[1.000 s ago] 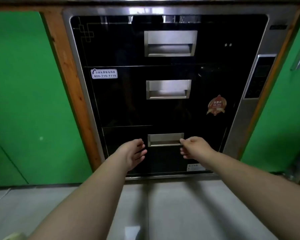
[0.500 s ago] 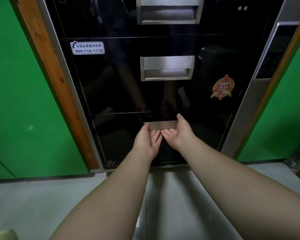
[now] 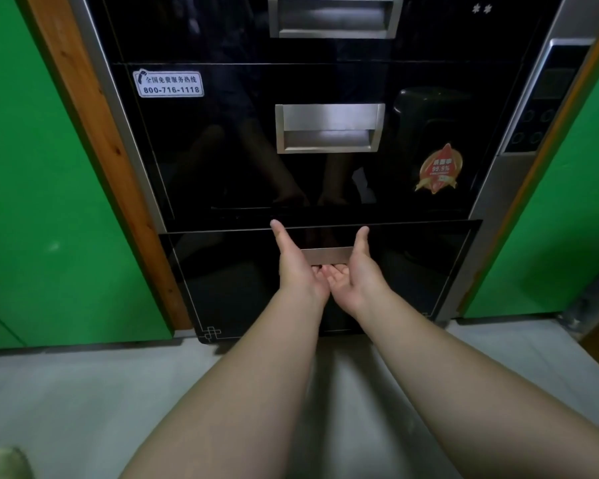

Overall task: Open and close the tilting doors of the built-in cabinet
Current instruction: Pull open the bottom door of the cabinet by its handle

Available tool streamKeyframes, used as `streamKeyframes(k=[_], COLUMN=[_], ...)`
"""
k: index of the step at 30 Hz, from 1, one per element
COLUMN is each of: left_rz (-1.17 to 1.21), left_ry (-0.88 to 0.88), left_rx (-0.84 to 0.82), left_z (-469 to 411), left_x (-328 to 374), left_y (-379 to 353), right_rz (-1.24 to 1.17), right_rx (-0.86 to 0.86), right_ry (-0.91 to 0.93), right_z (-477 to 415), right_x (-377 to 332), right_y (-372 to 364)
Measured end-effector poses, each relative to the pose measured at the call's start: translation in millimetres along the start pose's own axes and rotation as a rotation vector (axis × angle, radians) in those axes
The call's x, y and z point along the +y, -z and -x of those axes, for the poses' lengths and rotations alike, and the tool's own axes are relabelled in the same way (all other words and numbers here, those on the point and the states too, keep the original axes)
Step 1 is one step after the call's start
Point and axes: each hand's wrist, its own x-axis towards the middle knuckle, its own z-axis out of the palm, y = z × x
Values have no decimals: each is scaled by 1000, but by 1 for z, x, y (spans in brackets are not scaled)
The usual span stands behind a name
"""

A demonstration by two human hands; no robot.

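Note:
The built-in cabinet has a black glass front with three doors, each with a recessed steel handle. The bottom door (image 3: 222, 271) is tilted outward at its top edge, with a dark gap above it. My left hand (image 3: 296, 264) and my right hand (image 3: 355, 271) are side by side, palms up, fingers hooked into the bottom door's handle (image 3: 325, 254), thumbs pointing up. The middle door (image 3: 222, 160) and its handle (image 3: 329, 127) are shut flat. Only the lower part of the top handle (image 3: 334, 19) is in view.
A steel control panel (image 3: 543, 98) runs down the cabinet's right side. Wooden trim (image 3: 94, 133) and green cupboard fronts (image 3: 32, 202) flank it on both sides. Grey floor (image 3: 83, 392) lies below, with a slipper toe (image 3: 4, 463) at bottom left.
Both hands went from beside the bottom handle to under it, fingers hooked in. The bottom door has tipped outward at the top. The view has moved closer and lower.

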Motion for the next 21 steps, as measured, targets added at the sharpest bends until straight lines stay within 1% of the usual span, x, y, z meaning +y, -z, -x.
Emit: streamKeyframes(k=[5,10,14,21], left_rz=[-9,3,40,84], left_ry=[-27,-57,-78,-64], left_rx=[27,-2,-48,-5], left_z=[24,48,70,107], left_x=[-8,-21,-32,-44], left_y=[6,20,37,47], right_rz=[-2,-5,1,-45], right_rx=[-5,-25,-38,-7], right_ry=[-8,-31,-4,17], right_z=[24,50,73,110], right_x=[5,13,20,34], right_y=[10,22,33,49])
